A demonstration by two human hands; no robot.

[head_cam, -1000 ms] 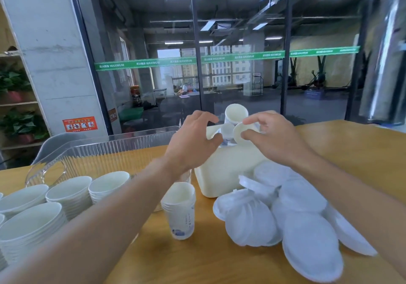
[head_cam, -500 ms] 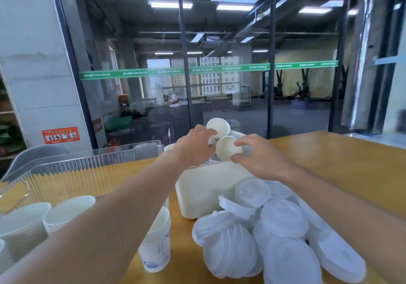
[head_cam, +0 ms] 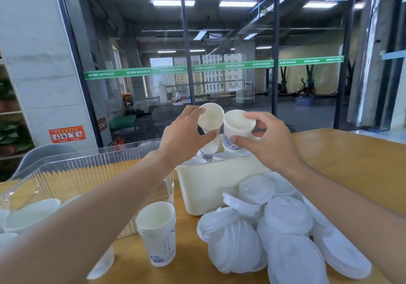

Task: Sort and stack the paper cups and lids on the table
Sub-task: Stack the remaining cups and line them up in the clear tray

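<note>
Both hands have risen above bin point(head_cam: 211, 187): left hand point(head_cam: 182, 140) grips cup point(head_cam: 209, 119), right hand point(head_cam: 270, 143) grips second cup point(head_cam: 238, 127), rims adjacent for nesting.

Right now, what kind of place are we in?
Probably an office or workshop floor, not a home. A glass wall with a green stripe stands behind the wooden table, long ceiling lights hang overhead, and a red safety notice is stuck on the pillar.
</note>
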